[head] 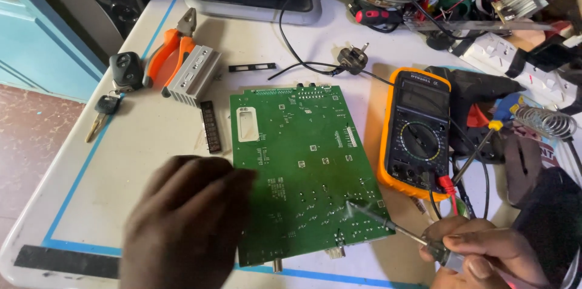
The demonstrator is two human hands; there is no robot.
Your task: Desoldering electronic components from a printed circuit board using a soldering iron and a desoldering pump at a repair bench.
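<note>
A green circuit board (306, 161) lies solder side up in the middle of the white table. My right hand (485, 252) at the lower right grips a thin metal-tipped tool (388, 223), likely a soldering iron. Its tip touches the board near the lower right corner, with a wisp of smoke there. My left hand (182, 222) hovers blurred over the board's lower left edge, fingers loosely curled, holding nothing that I can see.
An orange multimeter (417, 134) with leads lies right of the board. Orange pliers (173, 46), a grey heat sink (193, 75) and car keys (118, 83) lie at upper left. A plug (351, 58), power strip (515, 55), coiled iron stand (545, 122) and tangled wires crowd the upper right.
</note>
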